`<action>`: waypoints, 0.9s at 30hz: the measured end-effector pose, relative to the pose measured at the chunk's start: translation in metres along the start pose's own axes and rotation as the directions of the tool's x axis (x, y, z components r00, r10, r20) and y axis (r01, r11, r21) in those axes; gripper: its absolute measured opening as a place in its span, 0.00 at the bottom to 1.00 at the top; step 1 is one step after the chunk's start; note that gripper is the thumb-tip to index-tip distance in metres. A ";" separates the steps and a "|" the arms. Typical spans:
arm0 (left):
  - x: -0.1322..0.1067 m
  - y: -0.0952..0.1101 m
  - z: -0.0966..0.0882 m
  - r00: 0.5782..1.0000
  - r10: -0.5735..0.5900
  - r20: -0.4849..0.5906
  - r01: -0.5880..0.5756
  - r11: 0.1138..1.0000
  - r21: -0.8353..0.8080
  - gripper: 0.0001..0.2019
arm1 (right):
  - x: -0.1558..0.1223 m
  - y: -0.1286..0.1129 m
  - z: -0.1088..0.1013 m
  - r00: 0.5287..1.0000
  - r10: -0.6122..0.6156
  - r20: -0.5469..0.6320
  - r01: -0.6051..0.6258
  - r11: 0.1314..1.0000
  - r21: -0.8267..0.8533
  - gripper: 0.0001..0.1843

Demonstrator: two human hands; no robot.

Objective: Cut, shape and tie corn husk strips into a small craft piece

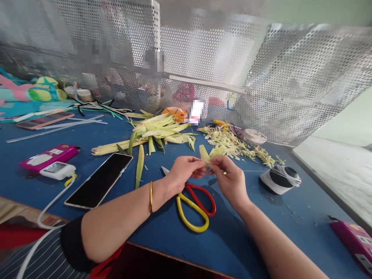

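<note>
1. L hand & R hand: fingers pinch husk piece btwn them, approx. mid-counter.
2. Husk's long axis: one blade up twd far edge, tipped L; other twd far R corner.
3. Base hidden by fingers; thread fr. spool untraceable past R hand.
4. Scissors part-hidden by L hand.

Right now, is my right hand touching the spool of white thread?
Apart: the head view plainly shows blue tabletop between your right hand and the spool of white thread.
</note>
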State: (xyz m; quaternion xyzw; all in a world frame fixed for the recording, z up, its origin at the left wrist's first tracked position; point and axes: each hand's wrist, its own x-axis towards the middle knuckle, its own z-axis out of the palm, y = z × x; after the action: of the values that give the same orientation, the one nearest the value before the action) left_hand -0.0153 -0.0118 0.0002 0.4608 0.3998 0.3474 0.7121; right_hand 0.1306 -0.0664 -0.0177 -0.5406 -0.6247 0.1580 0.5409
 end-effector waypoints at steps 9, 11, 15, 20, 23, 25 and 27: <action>-0.003 0.005 -0.001 0.996 -0.064 0.055 0.068 0.995 -0.072 0.03 | -0.001 -0.003 -0.003 0.987 -0.157 0.038 0.161 0.971 -0.175 0.07; -0.003 0.005 0.001 0.999 -0.027 0.033 0.029 0.998 -0.054 0.04 | 0.000 -0.005 -0.003 0.985 -0.166 0.044 0.171 0.970 -0.173 0.07; -0.002 0.002 0.003 0.993 0.113 -0.029 -0.112 0.993 0.037 0.05 | 0.000 -0.007 -0.003 0.992 -0.120 0.031 0.123 0.978 -0.169 0.07; 0.002 -0.006 0.001 0.950 0.311 -0.014 -0.301 0.928 0.220 0.05 | 0.001 -0.009 -0.004 0.999 0.026 0.034 -0.022 0.992 -0.124 0.05; 0.003 -0.007 -0.003 0.913 0.408 0.024 -0.390 0.853 0.347 0.06 | 0.002 -0.010 -0.004 0.996 0.086 0.014 -0.085 0.994 -0.075 0.06; 0.002 -0.006 -0.004 0.894 0.445 0.045 -0.421 0.804 0.421 0.06 | 0.002 -0.010 -0.004 0.994 0.108 -0.009 -0.108 0.993 -0.038 0.06; 0.000 -0.004 -0.005 0.887 0.457 0.062 -0.430 0.772 0.469 0.05 | 0.003 -0.009 -0.004 0.992 0.125 -0.023 -0.124 0.992 0.011 0.05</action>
State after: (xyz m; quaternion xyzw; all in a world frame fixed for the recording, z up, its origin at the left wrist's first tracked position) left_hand -0.0191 -0.0110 -0.0053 0.6904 0.3715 0.4108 0.4654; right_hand 0.1300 -0.0691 -0.0074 -0.5777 -0.5824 0.1879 0.5401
